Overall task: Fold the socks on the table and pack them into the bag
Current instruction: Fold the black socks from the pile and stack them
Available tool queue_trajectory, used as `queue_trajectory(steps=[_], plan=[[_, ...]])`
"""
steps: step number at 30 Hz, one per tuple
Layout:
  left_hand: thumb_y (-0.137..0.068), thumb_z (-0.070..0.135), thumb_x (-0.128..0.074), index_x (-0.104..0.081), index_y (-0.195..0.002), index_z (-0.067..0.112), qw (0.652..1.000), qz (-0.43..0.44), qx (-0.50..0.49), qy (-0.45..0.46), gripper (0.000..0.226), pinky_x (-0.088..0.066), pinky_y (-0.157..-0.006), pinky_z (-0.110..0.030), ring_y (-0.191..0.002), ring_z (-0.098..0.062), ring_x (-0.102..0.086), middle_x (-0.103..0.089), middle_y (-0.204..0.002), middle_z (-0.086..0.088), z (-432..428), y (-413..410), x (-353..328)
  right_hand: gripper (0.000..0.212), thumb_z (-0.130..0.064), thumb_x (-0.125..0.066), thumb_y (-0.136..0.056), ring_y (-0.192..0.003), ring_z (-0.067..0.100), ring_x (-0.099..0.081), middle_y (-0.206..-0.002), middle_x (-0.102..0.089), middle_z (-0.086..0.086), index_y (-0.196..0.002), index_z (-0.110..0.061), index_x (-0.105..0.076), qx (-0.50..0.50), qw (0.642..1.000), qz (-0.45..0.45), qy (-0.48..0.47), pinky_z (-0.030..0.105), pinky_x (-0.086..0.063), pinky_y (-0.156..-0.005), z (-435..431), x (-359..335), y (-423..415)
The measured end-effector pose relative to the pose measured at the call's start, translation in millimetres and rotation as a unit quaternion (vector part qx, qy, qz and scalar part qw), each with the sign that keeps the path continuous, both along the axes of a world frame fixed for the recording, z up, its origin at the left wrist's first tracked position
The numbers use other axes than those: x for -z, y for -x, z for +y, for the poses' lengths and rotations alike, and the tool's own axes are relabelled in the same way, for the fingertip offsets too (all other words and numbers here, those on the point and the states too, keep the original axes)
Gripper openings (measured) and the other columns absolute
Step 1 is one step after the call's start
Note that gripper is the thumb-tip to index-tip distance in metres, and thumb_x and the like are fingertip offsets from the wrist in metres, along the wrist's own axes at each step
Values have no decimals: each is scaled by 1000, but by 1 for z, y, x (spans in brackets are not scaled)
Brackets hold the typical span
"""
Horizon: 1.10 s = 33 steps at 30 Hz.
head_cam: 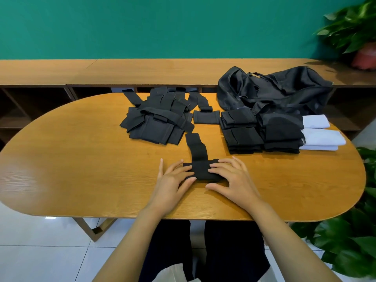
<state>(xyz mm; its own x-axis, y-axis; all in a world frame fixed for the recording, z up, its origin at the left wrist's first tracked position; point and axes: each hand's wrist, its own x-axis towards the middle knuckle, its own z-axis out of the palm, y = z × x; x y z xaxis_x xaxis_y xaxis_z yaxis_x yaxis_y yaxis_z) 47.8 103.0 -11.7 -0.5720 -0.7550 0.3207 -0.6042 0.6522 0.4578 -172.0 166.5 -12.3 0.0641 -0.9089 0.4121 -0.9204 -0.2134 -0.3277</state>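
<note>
Socks: a loose black pile (156, 119) sits far-centre on the surface (71, 169), with bare wood showing to its left and along the near edge, so there's room to work. Left hand (173, 180) lies flat, fingers straight, pressing the left end of the sock being folded (198, 151), whose tail runs away toward the pile. Right hand (234, 178) does the same on the right end, thumb on the wood (neither hand grips, both just press). Probably they're pinning the fold so it doesn't spring open. Further right are the folded black stacks (242, 131), touching the white folded socks (321, 137), which sit close to the right edge and could slide off if bumped. Bag (274, 88) slumps just behind the stacks at the far right. I can't tell where its opening is. Packing looks not yet started.
</note>
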Motion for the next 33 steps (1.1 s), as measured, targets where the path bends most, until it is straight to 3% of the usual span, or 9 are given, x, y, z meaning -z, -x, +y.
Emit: queue_trajectory(steps=[3, 8, 12, 18, 23, 26, 28, 33], plan=[[-96, 58, -27, -69, -117, 26, 999, 40, -15, 2, 56, 14, -118, -34, -136, -1, -34, -62, -128, 15, -1, -1, 1, 50, -63, -42, -88, -119, 3, -44, -120, -64, -16, -117, -31, -67, 5, 1000, 13, 17, 38, -22, -115, -1, 0, 0], [-87, 75, -29, -72, -109, 26, 997, 73, -15, 19, 68, 1, -121, -44, -126, 0, -42, -66, -112, 18, 1, -3, 1, 35, -45, -49, -94, -102, -3, -43, -100, -65, -11, -111, -24, -71, 20, 998, -35, 57, 32, -24, -110, 0, -1, -1], [-86, 62, -48, -72, -100, 24, 995, 74, -18, 59, 48, -8, -119, -46, -118, -3, -49, -69, -100, 15, 1, -4, 4, 18, -23, -67, -90, -101, 3, -40, -93, -65, -3, -107, -18, -72, 38, 995, -44, 81, 40, -34, -101, 4, -7, -4], [-90, 55, -45, -68, -83, 14, 992, 102, -45, 51, 48, -8, -118, -39, -105, 2, -49, -63, -89, 11, -1, -4, 6, 50, -56, -53, -84, -103, -8, -28, -94, -62, -10, -115, -21, -68, 55, 991, -96, 75, 32, -30, -99, 3, -6, -1], [-89, 57, -48, -60, -80, 17, 984, 154, -84, 5, 42, -15, -117, -43, -90, 0, -48, -53, -81, 14, -2, 1, 2, 38, -45, -58, -87, -97, -4, -36, -91, -58, -11, -111, -18, -70, 45, 990, -86, 98, 34, -35, -96, 0, -5, 0], [-87, 53, -55, -62, -91, 25, 984, 156, -78, -24, 29, -18, -117, -48, -92, 1, -48, -53, -84, 16, -2, 4, 0, 43, -51, -52, -91, -100, 7, -49, -93, -62, -8, -121, -24, -63, 57, 987, -115, 93, 28, -33, -97, 0, 0, 3], [-86, 42, -62, -62, -106, 32, 984, 156, -79, -35, 22, -20, -116, -49, -96, 3, -49, -57, -89, 17, -1, 5, 3, 46, -55, -50, -91, -99, 3, -48, -93, -63, -9, -129, -28, -55, 66, 984, -141, 81, 24, -31, -97, -1, 0, 4], [-84, 42, -64, -39, -139, 39, 976, 188, -96, -51, 60, -13, -114, -29, -96, -1, -58, -62, -83, 14, 1, 5, 1, 55, -54, -51, -86, -100, -5, -40, -84, -62, -12, -136, -34, -40, 73, 985, -138, 80, 14, -23, -99, -2, -1, 2]])
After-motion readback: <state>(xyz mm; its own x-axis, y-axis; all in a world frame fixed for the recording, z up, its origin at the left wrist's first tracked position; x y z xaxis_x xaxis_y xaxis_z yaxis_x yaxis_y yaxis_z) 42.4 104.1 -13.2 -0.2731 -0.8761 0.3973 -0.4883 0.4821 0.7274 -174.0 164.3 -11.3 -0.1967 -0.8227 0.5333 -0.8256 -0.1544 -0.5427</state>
